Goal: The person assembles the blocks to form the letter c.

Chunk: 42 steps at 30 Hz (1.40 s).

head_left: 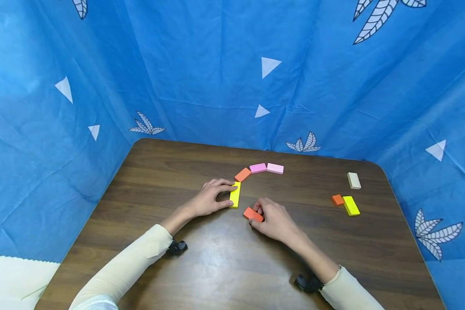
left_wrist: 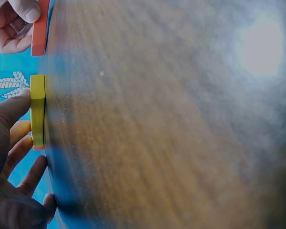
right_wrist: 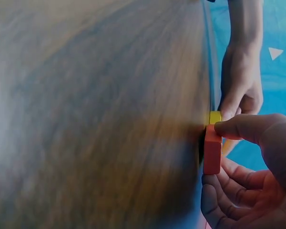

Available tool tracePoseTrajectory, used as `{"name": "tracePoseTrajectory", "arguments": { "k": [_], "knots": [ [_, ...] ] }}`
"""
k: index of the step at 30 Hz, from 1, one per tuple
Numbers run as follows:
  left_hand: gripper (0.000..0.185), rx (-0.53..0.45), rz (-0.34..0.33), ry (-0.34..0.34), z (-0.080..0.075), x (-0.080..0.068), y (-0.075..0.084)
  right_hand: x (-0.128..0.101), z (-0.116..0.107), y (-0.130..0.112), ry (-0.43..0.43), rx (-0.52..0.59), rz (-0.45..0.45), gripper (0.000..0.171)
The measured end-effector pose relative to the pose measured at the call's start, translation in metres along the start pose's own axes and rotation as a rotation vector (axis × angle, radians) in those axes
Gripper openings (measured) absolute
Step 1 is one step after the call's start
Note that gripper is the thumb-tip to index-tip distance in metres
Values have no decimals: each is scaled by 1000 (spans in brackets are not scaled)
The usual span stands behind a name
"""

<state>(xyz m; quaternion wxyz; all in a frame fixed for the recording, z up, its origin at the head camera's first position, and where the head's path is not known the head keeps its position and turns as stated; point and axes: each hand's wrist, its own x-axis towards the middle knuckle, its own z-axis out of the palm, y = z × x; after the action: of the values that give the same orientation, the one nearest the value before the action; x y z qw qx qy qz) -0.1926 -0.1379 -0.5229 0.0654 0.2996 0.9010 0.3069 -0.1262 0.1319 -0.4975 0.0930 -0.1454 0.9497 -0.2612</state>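
Evidently, the orange block [head_left: 252, 214] is pinched at its edges between the thumb and curled fingers of the right hand [head_left: 276, 221], lying flat on the table [head_left: 201, 267] just in front of that hand's fingertips. It is judged to be light, stiff and smooth-faced, probably wood or dense foam, so it should slide easily on the tabletop and is best taken by its long side faces, as seen in the right wrist view [right_wrist: 212, 149]. It is a small flat rectangle of plain orange-red colour with crisp edges.

Just beyond it, the yellow block [head_left: 235, 194] is steadied by the left hand [head_left: 211, 200], with the thumb at the near end and the fingers curled over the far end. Past the left fingertips a second orange block [head_left: 242, 174] and two pink blocks [head_left: 266, 168] are set end to end in a curving line. Well off to the right of the right hand, a cream block [head_left: 354, 180], a small orange piece [head_left: 337, 199] and another yellow block [head_left: 351, 205] are lying apart from the row. Blue patterned cloth [head_left: 217, 64] is hung behind the table.
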Motion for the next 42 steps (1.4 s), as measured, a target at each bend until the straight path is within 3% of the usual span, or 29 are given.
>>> {"name": "tracePoseTrajectory", "arguments": {
  "k": [10,27,42],
  "knots": [
    [55,-8,14,7,-1,0,0,2,10,-14,14,52,-90,29],
    [56,-5,9,7,0,0,-2,13,15,-18,-10,145,-84,19],
    [56,-3,7,3,1,0,-1,19,18,-21,-8,151,-92,19]
  ]
}}
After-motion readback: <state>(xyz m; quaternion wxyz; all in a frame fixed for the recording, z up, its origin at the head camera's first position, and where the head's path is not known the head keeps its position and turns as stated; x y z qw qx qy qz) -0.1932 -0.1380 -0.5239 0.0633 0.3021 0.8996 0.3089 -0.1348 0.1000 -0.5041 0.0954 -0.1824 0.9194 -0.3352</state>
